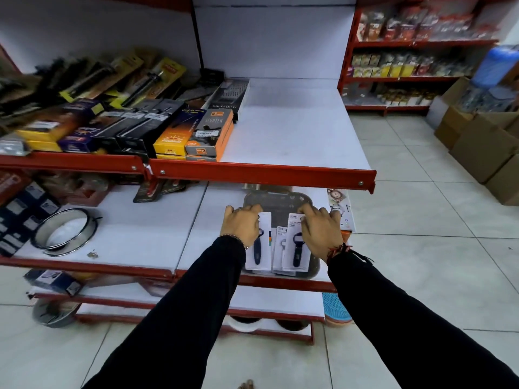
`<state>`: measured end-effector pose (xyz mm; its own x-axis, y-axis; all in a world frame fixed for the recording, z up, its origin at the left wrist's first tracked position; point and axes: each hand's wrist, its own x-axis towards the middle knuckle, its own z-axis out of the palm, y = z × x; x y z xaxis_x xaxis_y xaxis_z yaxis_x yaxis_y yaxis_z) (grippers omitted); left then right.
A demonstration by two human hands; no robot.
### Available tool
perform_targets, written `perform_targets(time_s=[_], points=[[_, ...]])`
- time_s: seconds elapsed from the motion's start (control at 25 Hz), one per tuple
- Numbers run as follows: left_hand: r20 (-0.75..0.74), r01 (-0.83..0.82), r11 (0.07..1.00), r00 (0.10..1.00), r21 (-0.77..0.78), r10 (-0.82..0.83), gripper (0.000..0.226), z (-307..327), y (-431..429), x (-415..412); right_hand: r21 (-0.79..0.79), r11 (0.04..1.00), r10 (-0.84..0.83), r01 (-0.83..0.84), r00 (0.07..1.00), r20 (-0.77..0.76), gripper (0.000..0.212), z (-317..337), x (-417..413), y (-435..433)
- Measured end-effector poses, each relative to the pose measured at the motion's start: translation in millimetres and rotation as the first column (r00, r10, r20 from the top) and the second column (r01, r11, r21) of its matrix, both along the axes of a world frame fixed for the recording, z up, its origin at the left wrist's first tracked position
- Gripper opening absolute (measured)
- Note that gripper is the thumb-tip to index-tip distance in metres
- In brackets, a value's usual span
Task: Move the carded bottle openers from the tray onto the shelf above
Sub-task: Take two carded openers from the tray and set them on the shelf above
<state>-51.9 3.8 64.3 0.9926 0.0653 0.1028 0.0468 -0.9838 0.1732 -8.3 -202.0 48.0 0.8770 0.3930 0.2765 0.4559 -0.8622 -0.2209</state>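
Head view. Two black-sleeved arms reach forward to a dark tray (pixel 280 200) lying on the lower white shelf (pixel 157 237), under the red front edge of the shelf above (pixel 295 130). The left hand (pixel 241 224) rests palm down on the left part of the tray, fingers curled over the top of a carded bottle opener (pixel 259 254); whether it pinches the card cannot be told. The right hand (pixel 320 230) lies palm down on the right part, fingers bent over the top of a second carded opener (pixel 295 255), grip likewise unclear. A third card (pixel 280 248) shows between the two, partly covered. All the cards lie flat on the tray, near its front edge.

The right half of the shelf above is bare white; its left half carries boxed lighters (pixel 210 136) and other packaged goods. On the lower shelf to the left stands a metal ring (pixel 66 231). Cardboard boxes (pixel 477 144) sit on the tiled floor at far right.
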Motion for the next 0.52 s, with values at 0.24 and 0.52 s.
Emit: perform_targets(time_s=[0.24, 0.52], points=[[0.240, 0.002, 1.000, 0.971, -0.031, 0.006, 0.027, 66, -3, -41, 0.118, 0.985, 0.096, -0.125, 0.970, 0.225, 0.021, 57, -30, -7], [0.420, 0.013, 1.000, 0.907, -0.011, -0.007, 0.027, 152, 1, -37, 0.241, 0.951, 0.085, -0.194, 0.912, 0.400, 0.024, 135, -28, -3]])
